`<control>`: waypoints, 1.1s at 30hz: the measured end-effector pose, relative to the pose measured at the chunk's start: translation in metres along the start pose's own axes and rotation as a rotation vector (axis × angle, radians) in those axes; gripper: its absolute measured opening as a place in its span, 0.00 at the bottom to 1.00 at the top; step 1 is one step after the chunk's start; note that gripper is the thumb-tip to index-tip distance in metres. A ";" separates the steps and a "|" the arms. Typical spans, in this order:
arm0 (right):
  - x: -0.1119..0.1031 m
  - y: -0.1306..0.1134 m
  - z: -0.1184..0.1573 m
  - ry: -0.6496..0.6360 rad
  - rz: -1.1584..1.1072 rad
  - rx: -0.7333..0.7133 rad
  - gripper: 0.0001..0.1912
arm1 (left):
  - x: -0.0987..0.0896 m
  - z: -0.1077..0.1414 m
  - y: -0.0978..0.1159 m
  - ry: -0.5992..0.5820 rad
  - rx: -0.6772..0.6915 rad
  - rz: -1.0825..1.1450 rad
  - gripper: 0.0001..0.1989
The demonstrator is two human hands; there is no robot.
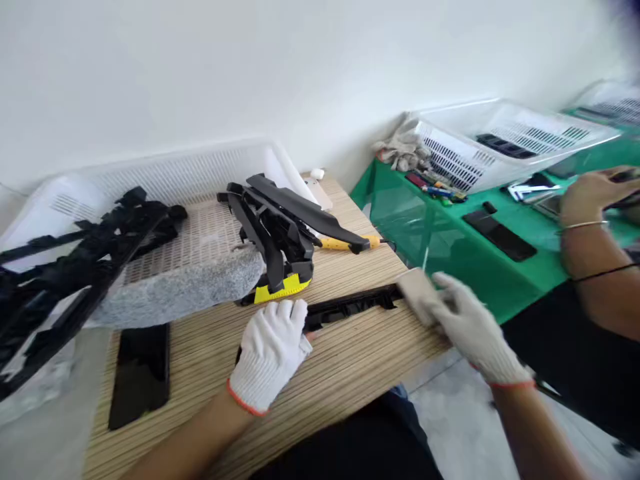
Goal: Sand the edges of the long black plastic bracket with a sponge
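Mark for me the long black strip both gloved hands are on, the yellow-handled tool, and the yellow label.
long black strip [350, 305]: head view, middle of its top face between the hands.
yellow-handled tool [336, 244]: head view, on the yellow handle.
yellow label [281, 291]: head view, middle of the yellow patch.

right hand [467, 320] blurred, grip unclear

A single head-worn camera looks forward and down from close above a wooden table [320, 373], facing a white wall [200, 67], green table [450, 227] at right.
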State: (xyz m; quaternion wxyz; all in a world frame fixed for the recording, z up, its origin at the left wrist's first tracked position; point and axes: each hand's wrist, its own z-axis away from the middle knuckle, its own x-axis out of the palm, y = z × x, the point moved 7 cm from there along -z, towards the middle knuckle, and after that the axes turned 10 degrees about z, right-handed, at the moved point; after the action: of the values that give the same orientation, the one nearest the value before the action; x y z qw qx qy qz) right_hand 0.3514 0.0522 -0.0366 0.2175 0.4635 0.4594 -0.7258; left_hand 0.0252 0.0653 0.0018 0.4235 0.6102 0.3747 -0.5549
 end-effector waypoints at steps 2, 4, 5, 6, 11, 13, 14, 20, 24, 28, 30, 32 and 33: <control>-0.034 0.015 0.000 0.347 -0.056 0.202 0.37 | -0.001 0.000 0.001 0.000 -0.001 0.001 0.08; -0.044 0.017 0.003 0.444 -0.109 0.235 0.35 | -0.002 0.000 0.002 0.000 -0.002 0.003 0.08; -0.038 0.012 0.001 0.363 -0.170 0.172 0.34 | -0.003 0.000 0.002 0.001 -0.001 0.004 0.08; -0.027 0.003 0.000 0.231 -0.200 0.069 0.33 | -0.003 0.000 0.002 0.002 -0.001 0.005 0.08; 0.018 -0.023 0.002 -0.193 -0.121 -0.209 0.34 | -0.003 -0.001 0.002 -0.013 0.007 0.001 0.06; 0.020 -0.023 -0.004 -0.159 -0.123 -0.193 0.35 | -0.001 -0.001 0.002 -0.015 0.009 -0.002 0.06; 0.021 -0.025 -0.006 -0.135 -0.109 -0.195 0.36 | -0.001 -0.001 0.002 -0.010 0.011 -0.003 0.07; 0.033 -0.045 -0.001 0.037 -0.064 -0.088 0.33 | 0.000 -0.002 -0.002 -0.003 -0.011 -0.029 0.09; 0.035 -0.052 -0.005 0.066 -0.118 -0.093 0.34 | -0.002 -0.003 -0.007 -0.027 -0.052 -0.049 0.11; 0.024 -0.035 -0.020 0.109 -0.124 -0.022 0.33 | -0.002 -0.004 -0.007 -0.043 -0.038 -0.034 0.12; 0.017 -0.026 -0.023 0.153 -0.088 0.057 0.33 | -0.001 -0.004 -0.007 -0.043 -0.038 -0.020 0.11; 0.012 -0.024 -0.021 0.180 -0.025 0.120 0.34 | -0.002 -0.003 -0.007 -0.034 -0.036 -0.016 0.11; 0.011 -0.025 -0.019 0.182 0.007 0.142 0.35 | -0.002 -0.003 -0.006 -0.028 -0.032 -0.019 0.12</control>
State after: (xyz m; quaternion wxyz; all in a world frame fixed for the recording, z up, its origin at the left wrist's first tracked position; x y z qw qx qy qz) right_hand 0.3369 0.0818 -0.0376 0.1441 0.5434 0.4230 -0.7106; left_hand 0.0202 0.0707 0.0031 0.4331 0.5921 0.3833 -0.5613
